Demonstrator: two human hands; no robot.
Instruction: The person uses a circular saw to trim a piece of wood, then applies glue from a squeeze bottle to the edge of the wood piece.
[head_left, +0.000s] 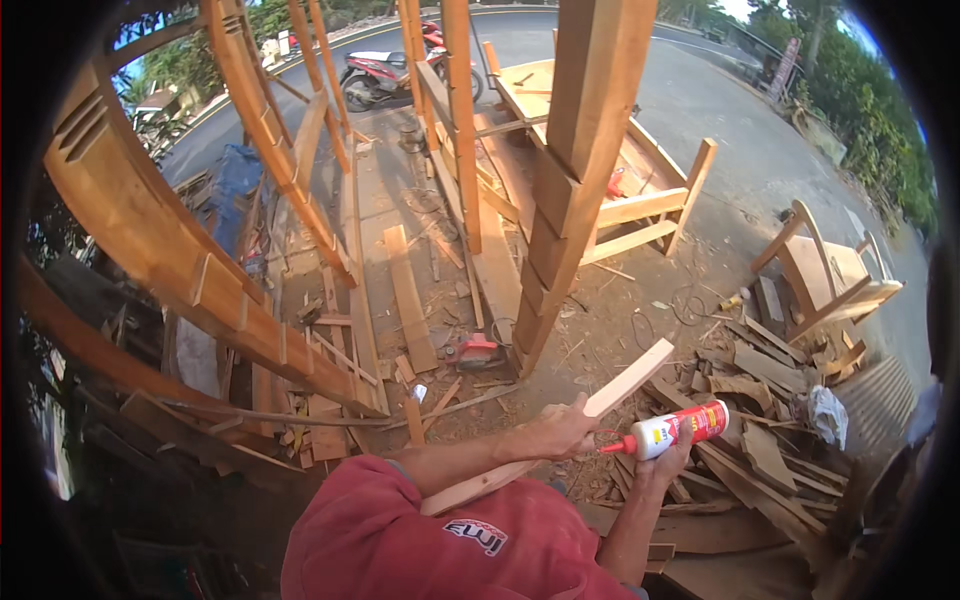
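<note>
My left hand (564, 429) grips a narrow, pale wooden strip (628, 379) that slants from under my left forearm up to the right. In my right hand (667, 459) lies a white and red glue bottle (681, 430), held nearly level, its red nozzle pointing left towards my left hand. A thin red cap strap loops at the nozzle; whether the tip is capped I cannot tell. The nozzle is close to the left hand's fingers. Just beyond my hands stands a thick, notched wooden post (559, 202).
More notched wooden frames (202, 277) rise at left. A red power tool (476, 349) and planks (410, 300) lie on the ground. Scrap wood (765, 442) is heaped at right, near a wooden chair (821, 274). Beyond are a wooden bed-like frame (645, 206) and a motorcycle (382, 73).
</note>
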